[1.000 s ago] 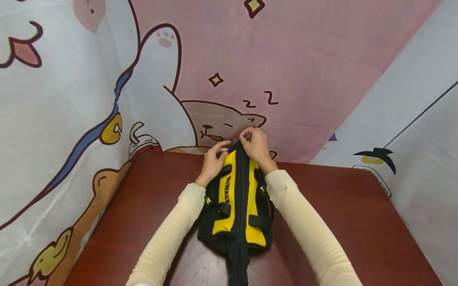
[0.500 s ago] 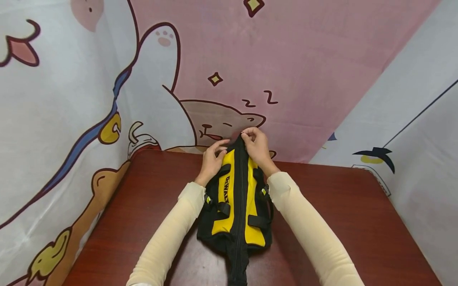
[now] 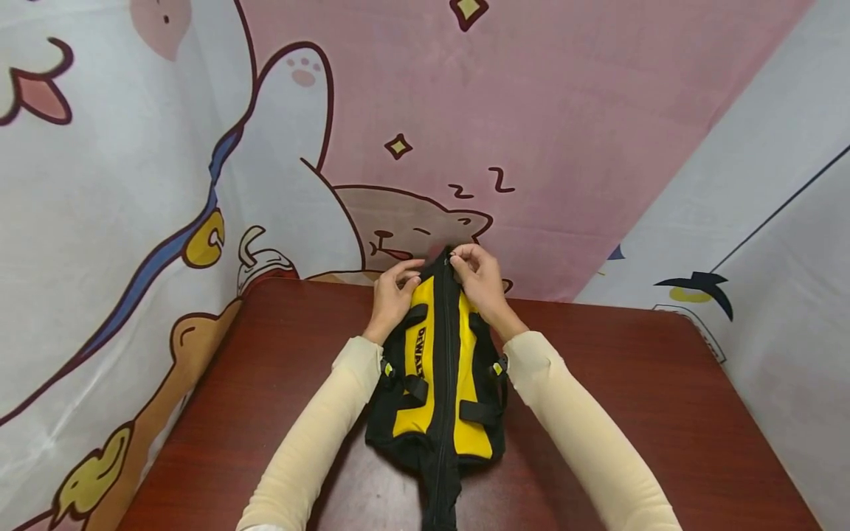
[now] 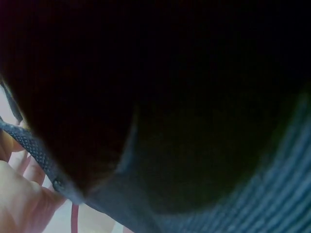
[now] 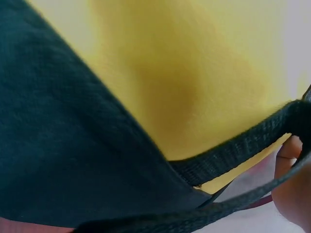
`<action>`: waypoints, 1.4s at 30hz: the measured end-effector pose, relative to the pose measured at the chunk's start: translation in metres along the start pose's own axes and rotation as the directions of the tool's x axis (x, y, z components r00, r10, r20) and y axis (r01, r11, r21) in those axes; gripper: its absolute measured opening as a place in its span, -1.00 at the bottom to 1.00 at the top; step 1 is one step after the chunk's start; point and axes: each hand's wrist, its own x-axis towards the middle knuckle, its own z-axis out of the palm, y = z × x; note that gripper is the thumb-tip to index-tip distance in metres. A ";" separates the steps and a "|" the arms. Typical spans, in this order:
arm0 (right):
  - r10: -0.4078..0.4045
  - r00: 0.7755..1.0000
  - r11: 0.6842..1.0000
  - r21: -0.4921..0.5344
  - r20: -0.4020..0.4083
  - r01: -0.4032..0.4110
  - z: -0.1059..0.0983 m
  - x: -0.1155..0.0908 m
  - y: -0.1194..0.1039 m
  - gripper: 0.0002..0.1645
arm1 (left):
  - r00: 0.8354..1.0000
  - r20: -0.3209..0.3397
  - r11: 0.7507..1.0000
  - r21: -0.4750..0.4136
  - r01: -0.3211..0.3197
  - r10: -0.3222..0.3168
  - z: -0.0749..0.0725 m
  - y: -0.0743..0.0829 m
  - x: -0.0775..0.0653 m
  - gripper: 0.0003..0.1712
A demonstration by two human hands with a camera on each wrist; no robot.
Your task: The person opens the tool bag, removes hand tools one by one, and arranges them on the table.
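Note:
A black and yellow zippered tool bag (image 3: 434,369) with DeWALT lettering lies lengthwise on the table. At its far left edge my left hand (image 3: 393,299) grips the fabric between thumb and fingers. My right hand (image 3: 481,276) pinches the small zipper pull at the far tip of the bag; the fingertips mostly cover it. The zipper (image 3: 448,354) runs down the middle and looks shut. Dark fabric fills most of the left wrist view, with fingers (image 4: 29,194) at its lower left. In the right wrist view a black strap (image 5: 233,145) crosses the yellow panel.
The reddish-brown table (image 3: 617,413) stretches to both sides of the bag. A cartoon-printed cloth (image 3: 564,147) hangs right behind the table's far edge. Webbing handles (image 3: 481,413) and side buckles (image 3: 388,369) sit on the bag. A black fabric tail (image 3: 440,487) points toward me.
My right hand first moved slightly farther along the bag's far tip, then came back a little toward me and right. The left hand has stayed nearly in place.

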 end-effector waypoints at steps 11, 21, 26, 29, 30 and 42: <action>-0.041 0.995 0.999 0.018 0.089 0.039 0.000 -0.038 -0.010 -0.87 | 0.999 -0.045 1.000 -0.010 0.025 -0.025 0.000 -0.002 0.003 -0.73; 0.012 0.995 1.000 -0.014 0.104 -0.010 -0.004 -0.079 -0.023 -0.92 | 0.998 -0.039 0.999 -0.036 0.040 -0.041 0.000 -0.004 0.002 -0.73; 0.072 0.992 0.996 0.047 0.107 -0.077 -0.005 -0.102 -0.028 -0.92 | 0.998 -0.039 0.998 -0.042 0.044 -0.046 -0.002 -0.005 0.001 -0.73; 0.108 0.988 0.989 0.093 0.114 -0.119 -0.005 -0.115 -0.031 -0.90 | 0.998 -0.039 0.998 -0.044 0.048 -0.050 -0.001 -0.005 0.001 -0.72; 0.116 0.986 0.987 0.101 0.118 -0.128 -0.005 -0.120 -0.032 -0.89 | 0.998 -0.039 0.998 -0.045 0.051 -0.052 -0.001 -0.005 0.001 -0.72; 0.094 0.978 0.985 0.126 0.187 -0.119 -0.013 -0.167 -0.049 -0.89 | 0.998 -0.035 0.997 -0.050 0.054 -0.056 -0.001 -0.002 0.002 -0.72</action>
